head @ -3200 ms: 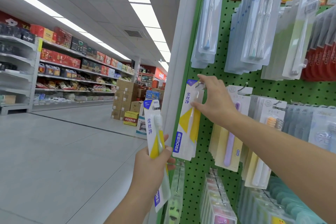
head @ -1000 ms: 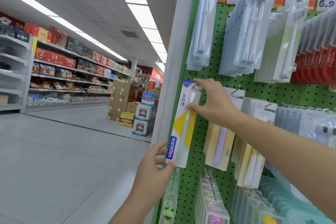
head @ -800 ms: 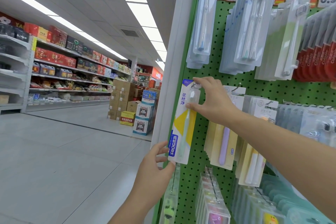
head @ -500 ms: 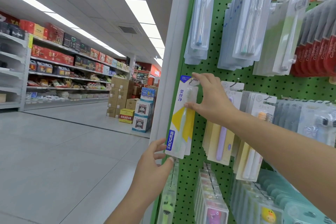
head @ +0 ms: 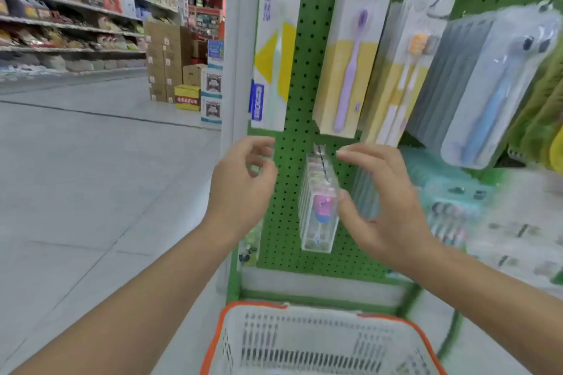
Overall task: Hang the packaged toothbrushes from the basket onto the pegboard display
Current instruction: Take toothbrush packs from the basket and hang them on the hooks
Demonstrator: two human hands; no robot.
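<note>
A white and yellow packaged toothbrush [head: 275,49] hangs on a hook at the left edge of the green pegboard [head: 307,39]. Nobody touches it. My left hand [head: 243,189] hovers just below that pack, fingers loosely curled and holding nothing. My right hand [head: 387,207] is spread open in front of the board, beside a small clear pack with a pink toy brush [head: 318,207]. A white basket with an orange rim [head: 304,344] stands below, at the foot of the display; its contents are not visible.
More hanging packs fill the board: a purple brush pack [head: 350,61], an orange-headed one [head: 402,70], a blue one [head: 493,88]. A white post [head: 234,55] edges the board on the left. The aisle floor [head: 91,176], shelves and stacked cartons [head: 170,61] lie to the left.
Both hands let go of the white and yellow pack, which stays hanging on its hook, and dropped below it. The view has tilted down, bringing the basket into sight.
</note>
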